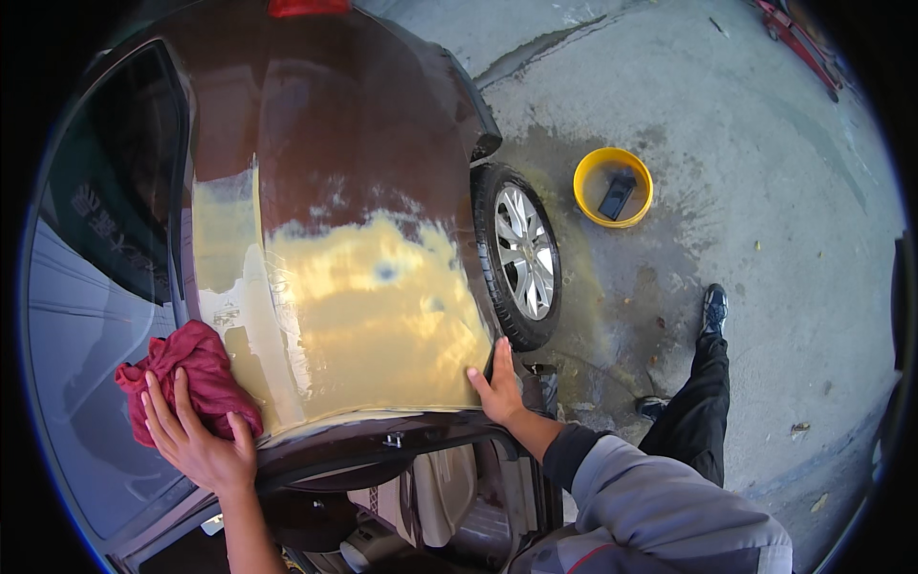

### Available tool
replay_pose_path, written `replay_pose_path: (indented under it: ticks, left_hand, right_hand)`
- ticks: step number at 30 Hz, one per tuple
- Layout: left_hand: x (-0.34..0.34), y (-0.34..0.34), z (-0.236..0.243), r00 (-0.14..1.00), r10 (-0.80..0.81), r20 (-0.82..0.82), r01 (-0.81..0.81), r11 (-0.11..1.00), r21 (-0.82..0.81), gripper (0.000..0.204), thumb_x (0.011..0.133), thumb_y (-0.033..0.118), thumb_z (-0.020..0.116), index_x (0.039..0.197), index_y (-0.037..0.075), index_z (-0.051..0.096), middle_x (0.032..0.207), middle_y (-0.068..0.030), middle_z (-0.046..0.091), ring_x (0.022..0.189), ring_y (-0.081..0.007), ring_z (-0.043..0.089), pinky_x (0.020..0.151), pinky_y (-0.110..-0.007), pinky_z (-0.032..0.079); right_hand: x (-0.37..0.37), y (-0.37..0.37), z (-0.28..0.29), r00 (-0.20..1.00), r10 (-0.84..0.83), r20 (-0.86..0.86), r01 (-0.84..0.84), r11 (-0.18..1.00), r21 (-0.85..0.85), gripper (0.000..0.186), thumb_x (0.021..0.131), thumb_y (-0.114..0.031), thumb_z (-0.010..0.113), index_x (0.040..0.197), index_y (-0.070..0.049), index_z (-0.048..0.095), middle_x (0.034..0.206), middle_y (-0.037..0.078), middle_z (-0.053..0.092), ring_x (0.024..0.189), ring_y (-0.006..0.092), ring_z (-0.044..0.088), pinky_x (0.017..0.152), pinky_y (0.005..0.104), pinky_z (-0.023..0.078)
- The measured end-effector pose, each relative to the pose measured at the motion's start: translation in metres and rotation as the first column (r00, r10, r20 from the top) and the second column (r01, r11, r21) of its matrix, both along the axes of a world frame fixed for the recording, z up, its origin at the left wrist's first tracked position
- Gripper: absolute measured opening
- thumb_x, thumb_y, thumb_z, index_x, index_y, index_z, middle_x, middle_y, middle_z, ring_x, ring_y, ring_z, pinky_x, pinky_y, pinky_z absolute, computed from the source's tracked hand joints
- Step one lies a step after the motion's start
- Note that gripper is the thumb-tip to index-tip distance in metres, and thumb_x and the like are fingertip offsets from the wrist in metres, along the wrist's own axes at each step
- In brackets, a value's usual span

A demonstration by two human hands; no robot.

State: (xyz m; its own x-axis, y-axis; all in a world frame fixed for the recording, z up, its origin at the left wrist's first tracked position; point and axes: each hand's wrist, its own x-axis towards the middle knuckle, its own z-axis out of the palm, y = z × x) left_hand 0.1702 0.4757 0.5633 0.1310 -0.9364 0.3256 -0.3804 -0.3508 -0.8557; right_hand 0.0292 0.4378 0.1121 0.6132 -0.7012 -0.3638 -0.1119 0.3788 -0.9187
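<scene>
A dark red cloth (205,371) lies bunched on the car beside the window glass. My left hand (203,445) holds it down there, its fingers spread over the top. My right hand (499,387) rests at the outer edge of the car's body panel (382,325), near the wheel; its thumb and fingers are apart, and a narrow dark strip shows between them. Pale yellow patches cover much of this brown panel, with a few darker spots and a lighter band on the left.
Right of the wheel (521,251), a yellow bucket (580,196) stands on damp concrete with a dark block (618,195) in it. Below the panel the car's doorway shows beige seats (445,497). A leg in dark trousers (696,411) stands at the right. A red wheeled thing (801,43) is far right.
</scene>
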Motion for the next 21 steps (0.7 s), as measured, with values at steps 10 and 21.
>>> replay_pose_path:
  ticks: [10, 21]
  left_hand:
    - [-0.001, -0.003, 0.0, 1.0, -0.016, -0.001, 0.016, 1.0, 0.003, 0.073, 0.091, 0.042, 0.061, 0.157, 0.011, 0.058, 0.171, -0.018, 0.045, 0.157, -0.0432, 0.04, 0.128, -0.056, 0.029]
    - [0.004, 0.0, 0.002, 1.0, -0.023, 0.0, 0.023, 0.999, 0.029, 0.073, 0.097, 0.05, 0.056, 0.157, 0.009, 0.058, 0.17, -0.0173, 0.046, 0.156, -0.0417, 0.042, 0.127, -0.055, 0.031]
  right_hand:
    - [0.006, -0.002, -0.014, 1.0, -0.006, 0.024, 0.006, 1.0, 0.018, 0.11, 0.104, -0.061, 0.06, 0.17, 0.011, 0.01, 0.179, 0.035, 0.007, 0.168, 0.0459, 0.004, 0.136, 0.0491, 0.008]
    - [0.07, -0.051, -0.006, 0.976, -0.163, 0.145, 0.191, 0.961, -0.202, 0.108, 0.105, -0.059, 0.06, 0.171, 0.009, 0.01, 0.18, 0.032, 0.01, 0.169, 0.0437, 0.005, 0.137, 0.0489, 0.007]
